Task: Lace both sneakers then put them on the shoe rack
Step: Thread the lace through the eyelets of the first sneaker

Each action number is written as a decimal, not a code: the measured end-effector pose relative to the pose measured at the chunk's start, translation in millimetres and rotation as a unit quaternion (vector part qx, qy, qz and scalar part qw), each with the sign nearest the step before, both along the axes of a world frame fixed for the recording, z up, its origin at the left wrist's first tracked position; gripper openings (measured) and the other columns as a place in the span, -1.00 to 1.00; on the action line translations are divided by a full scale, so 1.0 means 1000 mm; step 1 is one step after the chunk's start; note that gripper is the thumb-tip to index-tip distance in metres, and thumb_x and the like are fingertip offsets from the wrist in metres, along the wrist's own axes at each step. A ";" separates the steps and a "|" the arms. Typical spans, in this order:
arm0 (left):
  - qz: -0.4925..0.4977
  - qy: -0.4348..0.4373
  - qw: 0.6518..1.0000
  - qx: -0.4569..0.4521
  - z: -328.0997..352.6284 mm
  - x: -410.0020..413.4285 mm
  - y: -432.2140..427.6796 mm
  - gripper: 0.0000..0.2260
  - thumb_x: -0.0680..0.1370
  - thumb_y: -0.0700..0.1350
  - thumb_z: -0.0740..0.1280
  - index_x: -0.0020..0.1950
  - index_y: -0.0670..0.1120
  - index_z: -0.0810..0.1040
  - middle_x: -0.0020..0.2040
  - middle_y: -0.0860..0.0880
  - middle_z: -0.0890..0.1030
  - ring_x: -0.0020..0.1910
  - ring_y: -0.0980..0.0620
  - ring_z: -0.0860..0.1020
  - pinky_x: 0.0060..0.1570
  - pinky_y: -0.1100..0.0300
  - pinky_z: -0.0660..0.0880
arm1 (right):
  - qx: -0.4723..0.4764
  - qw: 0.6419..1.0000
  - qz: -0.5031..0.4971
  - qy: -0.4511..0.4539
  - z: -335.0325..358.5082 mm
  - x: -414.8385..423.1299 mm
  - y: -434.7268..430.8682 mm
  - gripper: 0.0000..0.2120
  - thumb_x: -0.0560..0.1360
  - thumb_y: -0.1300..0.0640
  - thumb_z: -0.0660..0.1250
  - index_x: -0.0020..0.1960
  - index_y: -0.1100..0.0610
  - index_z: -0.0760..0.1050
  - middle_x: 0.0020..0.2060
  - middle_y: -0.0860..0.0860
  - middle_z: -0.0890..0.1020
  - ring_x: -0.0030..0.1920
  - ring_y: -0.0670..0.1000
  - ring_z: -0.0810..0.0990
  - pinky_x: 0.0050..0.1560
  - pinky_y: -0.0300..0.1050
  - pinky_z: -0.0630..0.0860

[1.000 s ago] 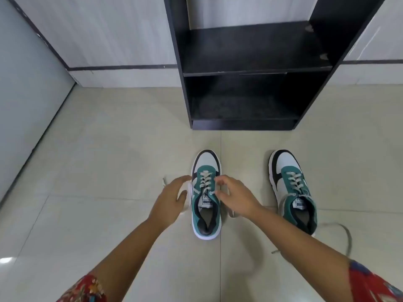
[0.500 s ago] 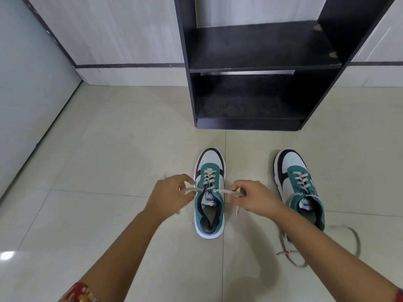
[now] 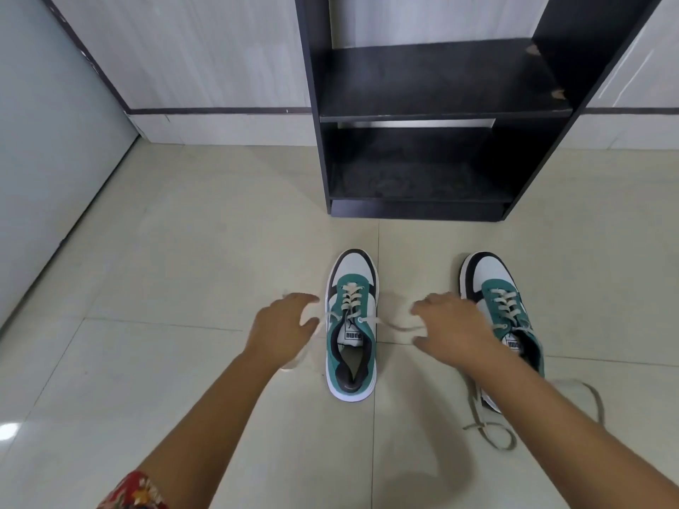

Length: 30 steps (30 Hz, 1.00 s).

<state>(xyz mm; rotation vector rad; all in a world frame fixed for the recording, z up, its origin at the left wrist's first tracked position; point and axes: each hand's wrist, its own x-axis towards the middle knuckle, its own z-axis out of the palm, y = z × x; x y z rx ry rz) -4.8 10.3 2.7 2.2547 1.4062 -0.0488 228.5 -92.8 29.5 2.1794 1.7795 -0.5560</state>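
Observation:
Two green, white and black sneakers stand on the tiled floor, toes toward the rack. The left sneaker (image 3: 351,325) lies between my hands, its cream lace (image 3: 389,323) threaded through the eyelets with both ends pulled out sideways. My left hand (image 3: 283,330) hovers just left of it, thumb and fingers apart, with one lace end drooping under the palm. My right hand (image 3: 455,330) hovers to its right, also spread, and the other lace end runs between thumb and fingers. The right sneaker (image 3: 501,310) sits partly behind my right wrist, its loose lace (image 3: 488,427) trailing on the floor.
The black shoe rack (image 3: 433,115) stands against the wall straight ahead, with two bare shelves. A grey wall or door panel (image 3: 44,170) runs along the left. Pale floor tiles (image 3: 183,251) surround the sneakers.
Both hands, pinched on the lace ends half a second ago, have moved further apart and their fingers have opened. The left sneaker's lace is drawn out wider to both sides.

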 end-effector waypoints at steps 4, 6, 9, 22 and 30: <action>-0.031 -0.078 0.996 0.009 -0.004 0.017 -0.008 -0.67 0.54 -0.07 0.26 0.31 0.05 0.45 0.24 0.07 0.59 0.23 0.04 0.52 0.33 0.07 0.30 | 0.099 0.968 -0.020 0.231 -0.018 -0.034 0.016 -0.58 0.54 0.04 0.21 0.39 0.01 0.34 0.29 0.02 0.53 0.30 0.08 0.44 0.28 -0.03 0.38; -0.023 -0.053 0.998 0.012 -0.005 0.022 -0.010 -0.74 0.55 -0.04 0.24 0.23 0.06 0.50 0.12 0.08 0.64 0.16 0.06 0.55 0.39 -0.02 0.20 | 0.099 0.971 -0.037 0.215 -0.027 -0.045 0.021 -0.59 0.52 0.06 0.22 0.36 0.02 0.36 0.19 0.03 0.58 0.18 0.09 0.53 0.19 -0.03 0.43; -0.017 -0.021 0.998 0.049 -0.009 0.024 -0.012 -0.82 0.57 -0.03 0.21 0.10 0.07 0.57 0.04 0.08 0.64 0.08 0.07 0.56 0.42 -0.02 0.13 | 0.123 0.969 -0.078 0.198 -0.035 -0.046 0.023 -0.71 0.50 0.03 0.26 0.21 0.04 0.48 0.04 -0.01 0.67 0.06 0.06 0.60 0.07 -0.08 0.47; 0.044 0.043 0.994 0.087 -0.023 0.008 -0.016 -0.80 0.59 -0.02 0.17 -0.03 0.08 0.60 -0.04 0.13 0.62 -0.02 0.09 0.58 0.43 -0.07 0.02 | 0.146 0.931 -0.231 0.242 -0.041 -0.016 0.006 -0.87 0.49 0.09 0.28 -0.22 0.07 0.51 -0.20 0.03 0.66 -0.18 0.09 0.58 -0.20 -0.06 0.47; 0.057 0.023 0.994 0.086 -0.025 0.004 -0.022 -0.83 0.59 0.01 0.19 -0.07 0.10 0.57 -0.08 0.15 0.61 -0.03 0.10 0.57 0.44 -0.12 -0.04 | 0.149 0.941 -0.214 0.217 -0.046 -0.012 -0.001 -0.85 0.51 0.06 0.26 -0.19 0.08 0.51 -0.19 -0.01 0.65 -0.20 0.05 0.57 -0.28 -0.11 0.41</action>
